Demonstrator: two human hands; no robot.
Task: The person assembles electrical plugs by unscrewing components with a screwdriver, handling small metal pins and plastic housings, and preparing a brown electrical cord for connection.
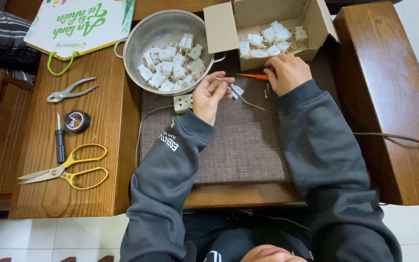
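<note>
My left hand (210, 95) pinches a thin grey cable (248, 102) with a small white plug (237, 90) at its end, held over the brown woven mat (238, 145). My right hand (287, 73) rests on the mat by the front of an open cardboard box (316, 29), fingers curled beside an orange-handled screwdriver (252, 76). Whether it grips the screwdriver is hidden. Several white plugs lie in the box. A metal colander (141, 34) to the left holds several more white plugs. A white socket block (183, 103) lies on the mat near my left wrist.
On the wooden table at left lie pliers (69, 90), a roll of black tape (77, 121), a dark screwdriver (60, 143) and yellow-handled scissors (69, 172). A white and green paper bag (78, 24) sits at the back left. A grey cord (394, 138) crosses the right armrest.
</note>
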